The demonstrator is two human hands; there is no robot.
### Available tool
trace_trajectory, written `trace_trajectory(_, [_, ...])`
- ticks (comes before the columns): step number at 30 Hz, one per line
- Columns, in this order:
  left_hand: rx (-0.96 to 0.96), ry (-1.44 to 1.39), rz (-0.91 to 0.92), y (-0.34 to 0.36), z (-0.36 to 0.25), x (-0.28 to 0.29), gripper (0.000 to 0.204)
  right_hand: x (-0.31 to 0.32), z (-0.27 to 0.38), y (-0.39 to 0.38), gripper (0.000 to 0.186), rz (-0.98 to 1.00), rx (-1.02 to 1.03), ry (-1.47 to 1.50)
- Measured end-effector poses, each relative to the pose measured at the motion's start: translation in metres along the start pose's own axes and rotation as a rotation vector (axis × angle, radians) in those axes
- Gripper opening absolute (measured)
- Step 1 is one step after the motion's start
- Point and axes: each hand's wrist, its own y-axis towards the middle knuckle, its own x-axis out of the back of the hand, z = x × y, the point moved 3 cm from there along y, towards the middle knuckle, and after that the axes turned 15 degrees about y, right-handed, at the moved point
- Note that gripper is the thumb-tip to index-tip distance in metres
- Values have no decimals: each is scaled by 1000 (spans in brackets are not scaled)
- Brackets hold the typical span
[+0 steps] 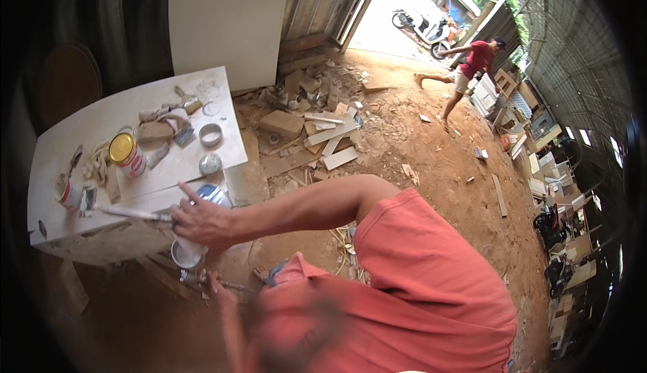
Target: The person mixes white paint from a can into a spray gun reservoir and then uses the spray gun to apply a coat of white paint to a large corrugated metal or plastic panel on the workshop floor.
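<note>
My right hand (202, 223) grips a thin stick (131, 214), long axis toward 9 o'clock along the white table (60, 144) edge; left hand (219, 291), at 6, closed on something blurred.

Right arm bent at elbow, forearm reaching leftward across view. Right hand (202, 223) raised, index finger extended, other fingers curled in loose grip. Left hand (217, 287) lower, partly blurred, fingers closed in grip; its forearm runs down toward lower edge.
</note>
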Motion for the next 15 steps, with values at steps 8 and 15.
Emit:
trace_trajectory(8, [-28, -39, 64, -46, -66, -29, 36, -10, -34, -51, 104, -254, -364, 422])
trace_trajectory(15, [-23, -228, -3, -58, -91, -24, 32, -43, -70, -27, 102, -418, -469, 652])
